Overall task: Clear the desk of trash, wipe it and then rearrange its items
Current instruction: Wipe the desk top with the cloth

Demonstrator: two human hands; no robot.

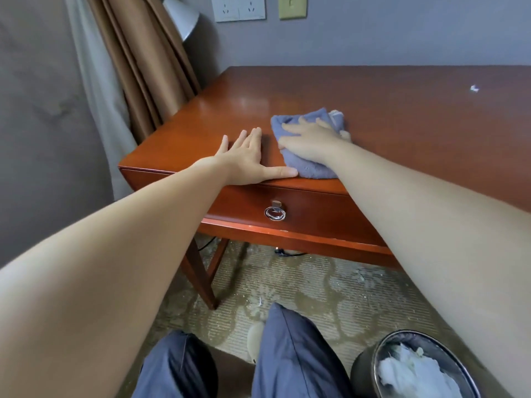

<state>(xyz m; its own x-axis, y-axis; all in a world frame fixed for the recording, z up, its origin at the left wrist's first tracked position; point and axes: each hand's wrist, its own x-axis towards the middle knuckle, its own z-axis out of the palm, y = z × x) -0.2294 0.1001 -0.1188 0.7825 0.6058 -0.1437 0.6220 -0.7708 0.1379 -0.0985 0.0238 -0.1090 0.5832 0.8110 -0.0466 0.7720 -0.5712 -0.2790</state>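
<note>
Blue cloth lay on the wooden desk near its front left corner. Right hand was spread flat on top, fingers straight, pressing rather than clutching, likely for full contact while wiping. Left hand rested palm-down on the desk just beside the cloth, fingers straight, holding nothing, probably bracing the reach. Small white scrap sat well apart at far right, so wiping looked unfinished. Bin holding white tissue stood on the floor, handy for trash.

Both forearms bare to the frame's edge — legs in loose slate-blue trousers.
</note>
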